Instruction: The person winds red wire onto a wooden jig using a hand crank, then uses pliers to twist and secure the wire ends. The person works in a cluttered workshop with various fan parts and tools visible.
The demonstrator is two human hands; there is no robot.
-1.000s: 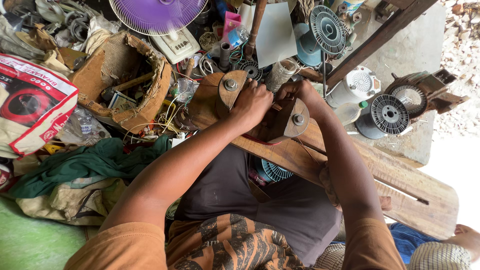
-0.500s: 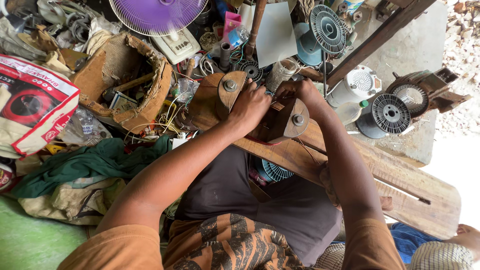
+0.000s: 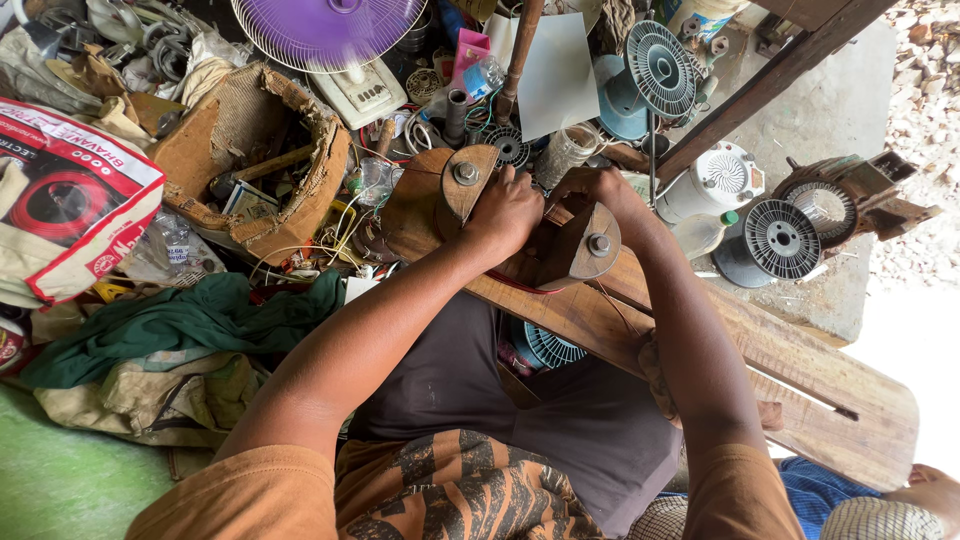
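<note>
Looking down from the head view, the wooden winding jig lies across a long plank, its long axis running from one bolted disc to the other. The left hand sits on top of the jig, fingers curled closed around its middle. The right hand grips the far side, just beside the right disc; both hands are equally near.

Single head-worn camera, set above the person and facing steeply down at close range over both forearms onto the left hand and right hand at the wooden winding frame on the plank.
</note>
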